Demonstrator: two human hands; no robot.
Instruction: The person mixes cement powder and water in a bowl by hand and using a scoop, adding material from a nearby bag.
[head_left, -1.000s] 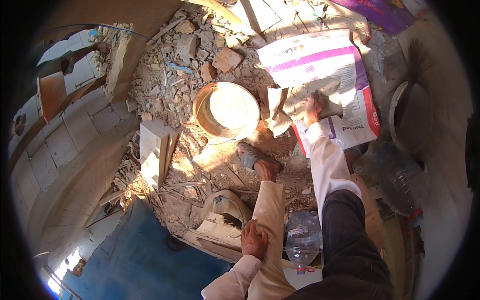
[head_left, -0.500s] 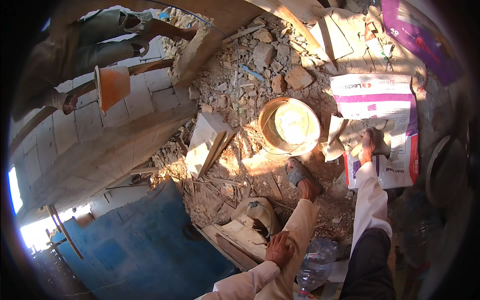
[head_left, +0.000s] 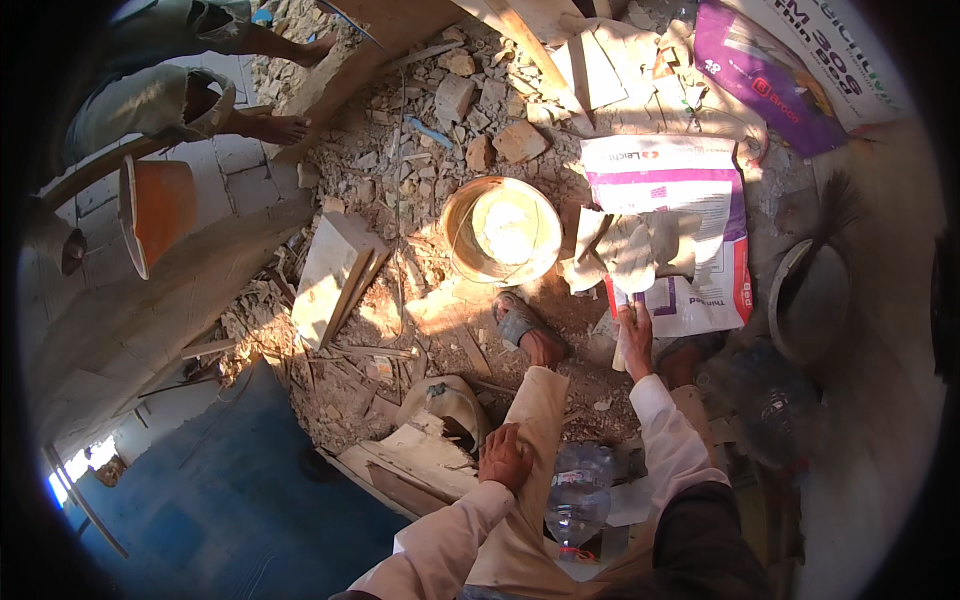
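My right hand grips the handle of a trowel, its pale blade against the torn opening of a white and purple bag. The bag lies on the ground, and the torn paper around the blade partly hides what is inside. Resting on my bent left leg, my left hand holds nothing, its fingers apart on the beige trouser cloth. Left of the bag stands a round bucket with a wire handle and pale, sunlit material inside.
Rubble and bricks cover the ground beyond the bucket. Clear plastic bottles lie between my legs. Another person's legs and an orange bucket are at upper left. A purple bag leans at far right.
My right hand has drawn back from the bag's opening toward me, bringing the trowel's blade into sight. My left hand stays on my leg. The whole view has shifted.
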